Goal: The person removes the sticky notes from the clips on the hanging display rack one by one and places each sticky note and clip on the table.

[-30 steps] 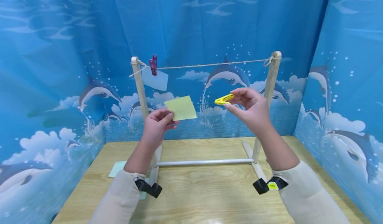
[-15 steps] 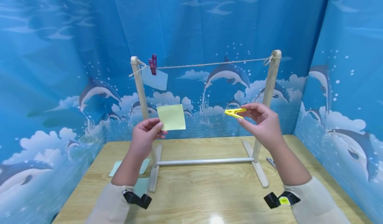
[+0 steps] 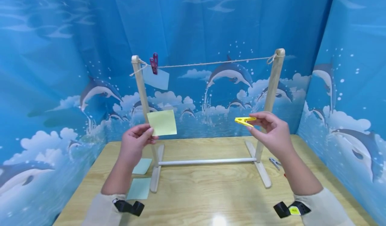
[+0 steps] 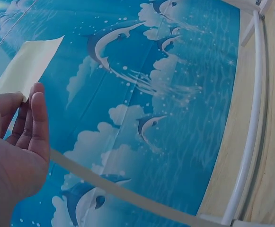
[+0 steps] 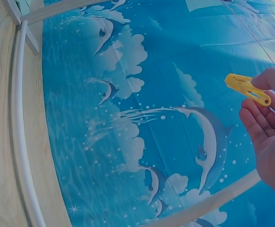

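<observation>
Between thumb and fingers, my left hand (image 3: 134,142) pinches a yellow sticky note (image 3: 162,122) by its lower left corner, in front of the rack's left post. The same note (image 4: 28,66) shows pale in the left wrist view. My right hand (image 3: 275,132) pinches a yellow clothespin (image 3: 245,121) by its handle end, near the right post; in the right wrist view the clothespin (image 5: 248,89) lies between thumb and fingertips. Both hands are below the string (image 3: 205,64). A dark red clothespin (image 3: 154,64) on the string's left end holds a pale blue note (image 3: 158,78).
The wooden rack has a left post (image 3: 141,88), a right post (image 3: 273,78) and a white lower bar (image 3: 208,161). Two pale green notes, one a front note (image 3: 139,188), lie left on the table (image 3: 193,199). A grey clothespin (image 3: 275,163) lies right, beside a partly hidden red item.
My left hand has moved left and down with the note, my right hand right and down with the yellow clothespin. The two have drawn apart; the grey clothespin has come into view.
</observation>
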{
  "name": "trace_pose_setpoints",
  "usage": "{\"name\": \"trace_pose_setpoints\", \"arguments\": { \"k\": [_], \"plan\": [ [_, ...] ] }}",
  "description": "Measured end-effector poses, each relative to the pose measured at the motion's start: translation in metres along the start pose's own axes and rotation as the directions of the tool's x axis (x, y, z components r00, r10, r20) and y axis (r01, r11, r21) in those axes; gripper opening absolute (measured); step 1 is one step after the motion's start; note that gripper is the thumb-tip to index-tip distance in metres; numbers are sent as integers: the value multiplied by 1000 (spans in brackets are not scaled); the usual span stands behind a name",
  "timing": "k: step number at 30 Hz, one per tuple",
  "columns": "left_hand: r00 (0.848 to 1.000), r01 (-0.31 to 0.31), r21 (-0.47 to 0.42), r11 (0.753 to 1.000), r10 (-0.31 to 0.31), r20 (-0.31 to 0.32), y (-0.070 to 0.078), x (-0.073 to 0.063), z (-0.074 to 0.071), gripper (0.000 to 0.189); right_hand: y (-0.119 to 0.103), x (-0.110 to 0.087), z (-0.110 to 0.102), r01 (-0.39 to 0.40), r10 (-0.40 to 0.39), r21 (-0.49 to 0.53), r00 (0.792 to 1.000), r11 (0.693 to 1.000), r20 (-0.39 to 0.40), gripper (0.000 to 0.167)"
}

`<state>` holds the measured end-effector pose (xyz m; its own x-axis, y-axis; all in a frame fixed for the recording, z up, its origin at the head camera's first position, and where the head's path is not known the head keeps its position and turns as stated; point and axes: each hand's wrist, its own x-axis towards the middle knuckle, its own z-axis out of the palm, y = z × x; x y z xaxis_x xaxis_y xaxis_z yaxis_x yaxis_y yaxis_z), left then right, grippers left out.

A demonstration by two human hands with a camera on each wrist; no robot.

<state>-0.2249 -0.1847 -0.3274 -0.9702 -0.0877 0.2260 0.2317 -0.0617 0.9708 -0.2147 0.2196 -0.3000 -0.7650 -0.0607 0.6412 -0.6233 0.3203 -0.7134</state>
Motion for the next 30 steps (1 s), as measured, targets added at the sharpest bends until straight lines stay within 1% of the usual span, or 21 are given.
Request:
{"name": "trace_pose_setpoints", "arguments": {
  "k": [2, 7, 10, 15, 17, 22, 24, 26, 30],
  "plan": [
    [1000, 8, 1, 1000, -8, -18, -1, -3, -4, 36, 1, -2, -1, -8, 8, 1, 1000, 1000, -9, 32],
    [999, 25, 41, 999, -24, -46, -2, -7, -11, 39, 3, -8, -6, -17, 17, -6, 999, 1000, -33, 32],
    [998, 30, 64, 997, -27, -49, -3, -8, -15, 39, 5, -12, -10, -22, 21, -16, 998, 1000, -51, 33],
    [998, 24, 85, 996, -19, -59, -6, -10, -25, 38, 10, -18, -16, -43, 42, 1, 997, 999, -59, 33],
    [998, 23, 104, 994, -16, -69, -6, -12, -28, 38, 12, -20, -19, -58, 59, 4, 996, 998, -65, 32],
    [996, 23, 173, 985, -9, -84, -9, -17, -36, 41, 20, -29, -25, -111, 109, -25, 990, 993, -86, 32],
    [996, 25, 194, 981, -7, -90, -11, -18, -39, 41, 22, -32, -27, -130, 128, -15, 987, 991, -95, 32],
    [995, 29, 207, 978, -8, -99, -13, -19, -43, 40, 25, -35, -30, -139, 137, -7, 985, 990, -101, 33],
    [993, 36, 193, 981, -13, -117, -16, -22, -48, 37, 29, -41, -33, -159, 160, 12, 982, 987, -104, 33]
  ]
}}
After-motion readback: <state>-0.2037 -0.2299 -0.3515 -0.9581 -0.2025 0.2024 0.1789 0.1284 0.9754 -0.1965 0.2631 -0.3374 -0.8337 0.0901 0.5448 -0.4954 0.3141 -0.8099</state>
